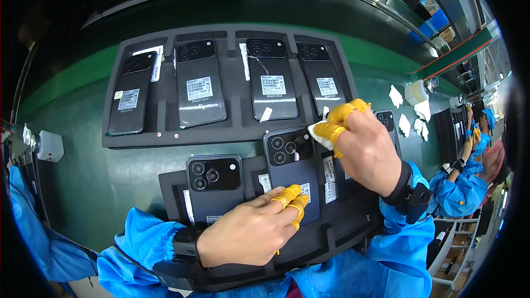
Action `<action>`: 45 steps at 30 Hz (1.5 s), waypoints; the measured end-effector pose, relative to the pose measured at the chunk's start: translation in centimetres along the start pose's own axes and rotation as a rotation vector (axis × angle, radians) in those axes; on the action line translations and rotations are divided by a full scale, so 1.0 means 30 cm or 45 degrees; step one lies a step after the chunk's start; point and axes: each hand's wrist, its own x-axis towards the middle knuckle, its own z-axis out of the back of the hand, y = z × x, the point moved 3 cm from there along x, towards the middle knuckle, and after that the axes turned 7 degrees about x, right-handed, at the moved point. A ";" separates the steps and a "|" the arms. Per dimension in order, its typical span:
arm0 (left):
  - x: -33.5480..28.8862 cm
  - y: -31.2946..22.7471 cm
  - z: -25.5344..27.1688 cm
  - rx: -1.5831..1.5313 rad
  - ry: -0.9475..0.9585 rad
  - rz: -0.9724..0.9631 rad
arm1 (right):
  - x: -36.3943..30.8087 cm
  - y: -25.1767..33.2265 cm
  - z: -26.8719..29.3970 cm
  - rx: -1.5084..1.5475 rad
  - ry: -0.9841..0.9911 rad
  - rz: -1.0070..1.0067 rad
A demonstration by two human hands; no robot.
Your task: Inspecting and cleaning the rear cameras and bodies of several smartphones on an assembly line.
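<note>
A dark blue smartphone (296,179) lies back side up in the near tray, its camera block toward the far side. My left hand (254,229), with yellow finger cots, curls over its lower part and holds it; the thumb is mostly hidden. Above the phone's upper right corner, my right hand (364,143) is closed around a folded white wipe (321,132), fingers pinched together in yellow cots. To the left sits another dark smartphone (215,187) in the same near tray (171,185). A further smartphone (385,118) is partly covered by my right hand.
Beyond lies a far black foam tray (182,138) with several labelled dark smartphones (200,82). White dispenser bottles stand at left (51,146) and right (417,92). Crumpled white wipes (422,110) lie on the green bench (83,110). A co-worker in blue (461,187) works at the right.
</note>
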 end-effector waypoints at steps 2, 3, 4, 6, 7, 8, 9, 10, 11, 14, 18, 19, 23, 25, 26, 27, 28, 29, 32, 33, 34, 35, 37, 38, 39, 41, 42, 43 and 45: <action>0.001 -0.005 0.000 0.026 0.035 -0.002 | -0.011 -0.022 0.015 -0.039 -0.063 -0.052; 0.002 -0.004 0.002 0.026 0.037 -0.001 | -0.010 -0.027 0.014 0.008 -0.053 -0.063; 0.003 -0.004 0.006 0.033 0.015 -0.002 | 0.000 -0.024 0.006 0.012 -0.055 -0.062; 0.002 -0.002 0.005 0.037 -0.003 -0.008 | 0.037 0.018 -0.014 0.205 -0.139 0.143; -0.001 -0.001 0.001 0.011 -0.029 0.001 | 0.038 0.033 -0.038 0.240 -0.093 0.183; -0.002 0.001 -0.001 -0.015 -0.055 0.009 | 0.046 0.043 -0.061 0.283 -0.069 0.298; -0.002 0.002 0.002 -0.017 -0.053 0.003 | 0.063 0.063 -0.085 0.306 -0.033 0.287; 0.000 0.002 0.008 -0.010 -0.055 -0.007 | 0.072 0.078 -0.099 0.327 0.003 0.276; 0.002 0.002 0.012 -0.004 -0.059 -0.019 | 0.068 0.076 -0.094 0.313 0.012 0.268; -0.001 0.001 0.006 0.001 -0.143 -0.004 | 0.051 0.038 -0.063 0.208 0.012 0.307; -0.006 0.005 0.005 -0.006 -0.045 0.013 | 0.042 -0.050 -0.025 -0.007 0.001 0.162; -0.005 0.005 0.001 -0.001 -0.050 0.005 | 0.045 -0.044 -0.024 -0.016 0.006 0.166; -0.006 0.007 0.000 -0.014 0.009 0.004 | 0.071 -0.018 -0.066 0.287 -0.041 0.182; -0.002 0.004 -0.001 -0.044 0.013 -0.003 | 0.075 -0.022 -0.080 0.357 0.002 0.203; -0.001 0.004 -0.001 -0.076 0.019 -0.006 | 0.072 -0.020 -0.078 0.352 0.002 0.199; -0.001 0.003 0.001 -0.074 0.019 0.003 | 0.069 -0.014 -0.081 0.395 0.003 0.269; -0.001 0.002 0.002 -0.044 0.028 0.001 | 0.066 -0.008 -0.083 0.437 0.004 0.338; -0.002 0.001 0.003 -0.013 0.038 -0.001 | 0.068 0.004 -0.075 0.497 0.027 0.423; -0.004 0.000 -0.007 -0.017 0.044 0.006 | 0.082 -0.032 -0.096 0.411 0.009 0.333; -0.003 0.002 -0.005 -0.018 0.046 0.004 | 0.094 -0.044 -0.087 0.391 0.081 0.303; -0.001 0.002 -0.002 -0.031 0.035 -0.004 | 0.089 -0.040 -0.090 0.392 0.081 0.300; 0.000 0.003 0.002 -0.043 0.024 -0.013 | 0.078 -0.025 -0.094 0.455 0.098 0.387; -0.001 0.002 0.006 -0.039 0.036 0.000 | 0.079 -0.018 -0.088 0.505 0.131 0.495; -0.002 0.001 0.006 -0.035 0.046 0.005 | 0.095 -0.036 -0.083 0.512 0.131 0.500; -0.001 0.001 0.005 -0.038 0.046 0.000 | 0.115 -0.061 -0.075 0.460 0.159 0.477; -0.001 0.002 0.004 -0.017 0.008 -0.004 | 0.117 -0.067 -0.070 0.490 0.139 0.515; 0.000 0.003 0.006 -0.016 0.009 -0.002 | 0.092 -0.052 -0.083 0.491 0.196 0.520; 0.000 0.003 0.009 -0.033 0.032 -0.006 | 0.093 -0.056 -0.082 0.491 0.194 0.555; 0.000 0.002 0.005 -0.054 0.057 -0.008 | 0.108 -0.076 -0.069 0.448 0.183 0.544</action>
